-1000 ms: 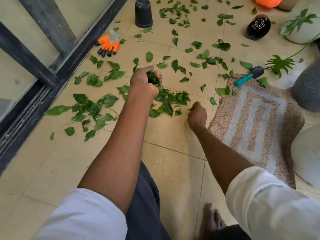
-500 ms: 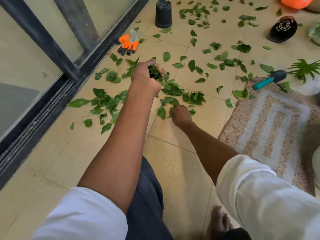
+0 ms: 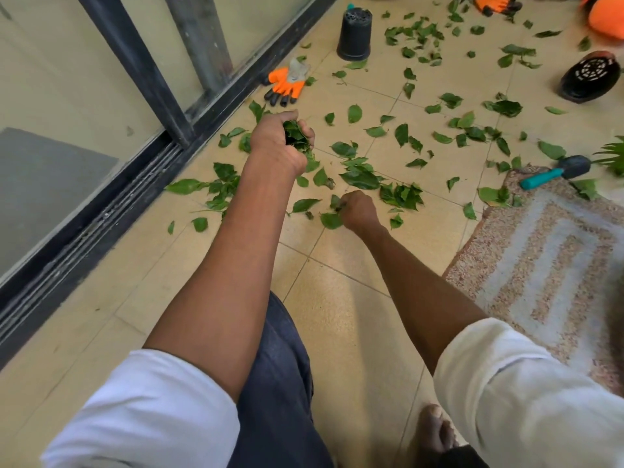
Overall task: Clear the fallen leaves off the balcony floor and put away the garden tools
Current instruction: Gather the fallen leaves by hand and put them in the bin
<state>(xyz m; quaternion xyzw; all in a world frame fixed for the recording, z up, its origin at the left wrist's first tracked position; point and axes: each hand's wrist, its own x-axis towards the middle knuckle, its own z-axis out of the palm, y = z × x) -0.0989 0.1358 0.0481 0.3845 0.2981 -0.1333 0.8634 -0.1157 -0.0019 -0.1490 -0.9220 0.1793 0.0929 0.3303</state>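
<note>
Green fallen leaves (image 3: 361, 179) lie scattered over the tan tiled balcony floor (image 3: 341, 319). My left hand (image 3: 277, 143) is raised above the floor and grips a bunch of gathered leaves (image 3: 295, 140). My right hand (image 3: 358, 211) is low on the tiles, its fingers pinching a leaf (image 3: 332, 219) from the floor. A garden tool with a teal handle (image 3: 553, 172) lies on the corner of the mat at right. An orange garden glove (image 3: 287, 84) lies by the door track; a second orange glove (image 3: 494, 3) is at the top edge.
A black pot (image 3: 354, 33) stands upside down at the top centre, another black pot (image 3: 589, 76) lies tipped at right. A patterned mat (image 3: 553, 261) covers the floor at right. The sliding door frame (image 3: 141, 55) and its track run along the left. My bare foot (image 3: 435, 430) is at the bottom.
My right hand has moved left across the tiles, from the mat's edge to the leaves in front of me. My left hand still holds its bunch.
</note>
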